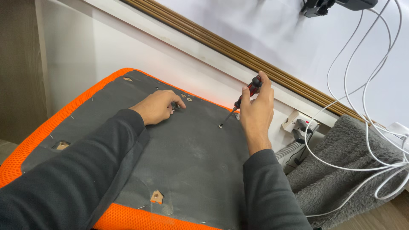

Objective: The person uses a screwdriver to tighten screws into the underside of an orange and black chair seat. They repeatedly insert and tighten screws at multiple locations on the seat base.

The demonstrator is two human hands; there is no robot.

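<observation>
1. While the right hand (257,111) gripped a red and black screwdriver (243,99) near its top, the tip sat on a screw (220,125) in the dark underside of an orange seat cushion (187,149).
2. The left hand (156,106) lay on the same dark board, its fingers curled around a small metal part (175,107).
3. White cables (366,127) hung over a grey fuzzy cloth (341,170) on the right.

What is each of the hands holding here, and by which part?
The right hand holds a screwdriver by its red-and-black handle. The left hand pinches a small dark part at its fingertips against the seat panel.
</observation>
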